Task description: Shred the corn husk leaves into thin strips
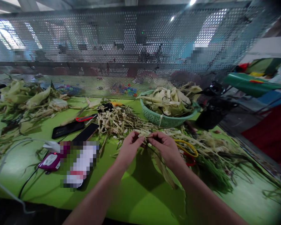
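Both my hands meet over the middle of the green table (pixel 121 193). My left hand (pixel 131 145) pinches a pale strip of dried corn husk (pixel 142 135) between thumb and fingers. On the other side, my right hand (pixel 162 145) pinches the same husk, fingertips almost touching the left ones. Long husk strips (pixel 165 173) hang below my right hand toward the table. Just beyond my hands lies a heap of knotted husk pieces (pixel 117 120). Fingers partly cover the spot being gripped.
A green basket (pixel 168 122) of husks stands behind my right hand, near a black spray bottle (pixel 210 109). Left lie phones (pixel 67 128), a red cutter (pixel 85 118), a purple power strip (pixel 50 161) with cables and a husk pile (pixel 25 100). A perforated metal screen (pixel 96 40) borders the back.
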A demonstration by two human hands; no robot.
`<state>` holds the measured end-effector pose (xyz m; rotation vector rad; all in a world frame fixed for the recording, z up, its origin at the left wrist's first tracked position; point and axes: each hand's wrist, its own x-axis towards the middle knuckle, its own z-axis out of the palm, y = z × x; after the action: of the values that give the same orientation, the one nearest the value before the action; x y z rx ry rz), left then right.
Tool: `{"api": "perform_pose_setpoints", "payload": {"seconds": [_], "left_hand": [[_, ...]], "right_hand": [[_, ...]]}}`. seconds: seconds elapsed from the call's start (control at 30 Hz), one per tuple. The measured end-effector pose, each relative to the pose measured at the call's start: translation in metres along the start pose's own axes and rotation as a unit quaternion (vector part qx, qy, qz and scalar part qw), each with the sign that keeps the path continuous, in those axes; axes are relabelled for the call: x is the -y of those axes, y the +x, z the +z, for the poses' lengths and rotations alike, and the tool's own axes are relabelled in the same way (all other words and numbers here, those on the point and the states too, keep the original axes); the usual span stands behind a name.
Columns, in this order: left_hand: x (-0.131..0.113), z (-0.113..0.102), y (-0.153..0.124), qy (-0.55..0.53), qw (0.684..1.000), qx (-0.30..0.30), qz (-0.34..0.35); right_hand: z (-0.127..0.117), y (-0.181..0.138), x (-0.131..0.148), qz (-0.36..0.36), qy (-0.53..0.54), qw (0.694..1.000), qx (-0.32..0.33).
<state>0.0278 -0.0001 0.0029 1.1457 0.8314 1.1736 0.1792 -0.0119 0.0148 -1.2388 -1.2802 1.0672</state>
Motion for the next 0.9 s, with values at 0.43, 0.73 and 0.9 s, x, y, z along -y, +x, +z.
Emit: {"api": "perform_pose_setpoints", "payload": {"seconds": [0.43, 0.73, 0.9], "left_hand": [[0.0027, -0.0002, 0.0034, 0.05, 0.999, -0.014, 0.001], [0.0013, -0.0015, 0.0026, 0.057, 0.998, -0.032, 0.0], [-0.0013, -0.0021, 0.0027, 0.049, 0.999, -0.01, -0.001]], "right_hand": [[-0.0047, 0.0001, 0.0052, -0.11, -0.134, 0.985, -0.026], [0.0037, -0.0041, 0.0043, -0.041, -0.064, 0.997, -0.026], [0.0037, -0.0035, 0.0011, -0.023, -0.019, 0.999, -0.027]]}}
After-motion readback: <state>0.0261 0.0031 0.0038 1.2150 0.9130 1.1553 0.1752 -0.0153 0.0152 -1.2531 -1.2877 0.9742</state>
